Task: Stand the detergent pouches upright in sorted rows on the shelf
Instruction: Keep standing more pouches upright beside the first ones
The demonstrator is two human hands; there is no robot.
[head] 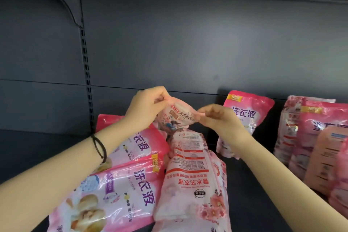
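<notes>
Pale pink glossy plastic detergent pouch (pixel 177 117), red-lettered, hangs above the dark metal shelf (pixel 47 147), its top corners pinched by the left hand (pixel 146 107) and right hand (pixel 220 118). Two bright pink pouches (pixel 120 190) lie flat at left, one upright pouch (pixel 246 117) stands behind the right hand; the right cluster (pixel 310 137) overlaps too much to count

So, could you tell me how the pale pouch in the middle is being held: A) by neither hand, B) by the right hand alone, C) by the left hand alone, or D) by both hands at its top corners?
D: the left hand and right hand each pinch a top corner of the pale pouch.
</notes>
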